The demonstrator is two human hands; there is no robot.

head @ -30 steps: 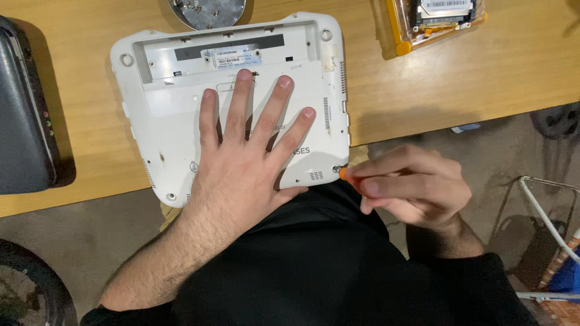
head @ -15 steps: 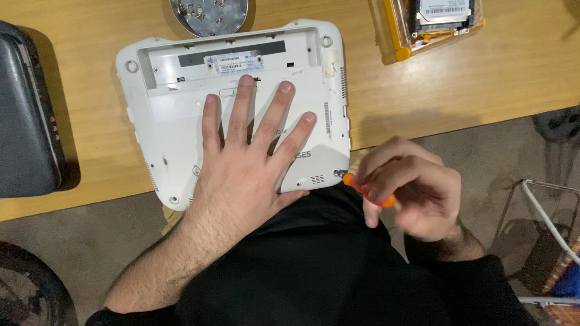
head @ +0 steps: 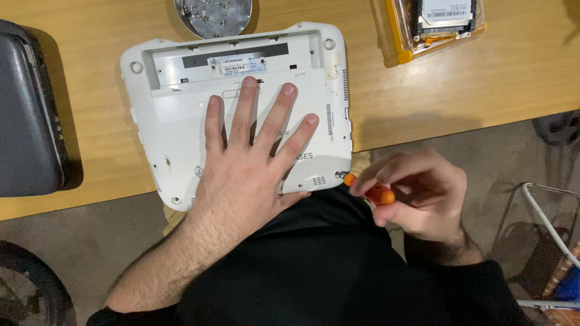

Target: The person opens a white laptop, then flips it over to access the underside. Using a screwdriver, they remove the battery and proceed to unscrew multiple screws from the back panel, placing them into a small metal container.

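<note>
A small white laptop (head: 181,102) lies upside down on the wooden table (head: 423,102), its near edge hanging over the table's front edge. My left hand (head: 248,163) lies flat on its underside with fingers spread, pressing it down. My right hand (head: 417,193) holds an orange-handled screwdriver (head: 373,191); the tip touches the laptop's near right corner.
A round metal dish (head: 211,15) with several screws sits beyond the laptop. An orange-edged clear case (head: 435,24) with a drive in it lies at the back right. A dark grey device (head: 27,115) sits at the left. A white wire rack (head: 550,223) stands on the floor at right.
My right hand dropped lower and turned while it kept the screwdriver at the laptop's near right corner. My left hand stayed flat on the laptop.
</note>
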